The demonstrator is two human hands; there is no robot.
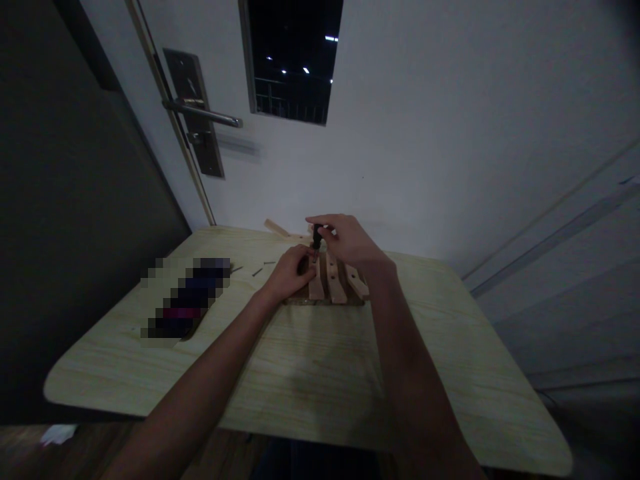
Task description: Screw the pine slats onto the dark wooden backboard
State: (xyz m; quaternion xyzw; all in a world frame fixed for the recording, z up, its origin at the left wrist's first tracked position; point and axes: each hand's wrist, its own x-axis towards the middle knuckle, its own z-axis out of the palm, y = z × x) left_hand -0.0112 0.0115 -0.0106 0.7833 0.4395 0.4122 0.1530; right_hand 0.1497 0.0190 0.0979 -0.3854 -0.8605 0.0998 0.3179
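Observation:
My right hand [353, 241] is closed around the black handle of a screwdriver [317, 235], which stands nearly upright with its tip down on a light wooden piece [316, 289]. From the left, my left hand [290, 272] grips that same piece, thumb and fingertips close around the screwdriver's lower end. The exact tip is hidden by my fingers. Beside it lie a second wooden piece [337, 288] with a hole and a third, angled one [356, 283]. All three rest on a dark brown board [300, 301].
Several loose screws or nails [257, 272] lie left of the board. A longer wooden piece [277, 228] sits behind it. A blurred dark object [193, 300] is on the table's [280, 353] left side. Against the back edge stands a white door with a metal handle [215, 117].

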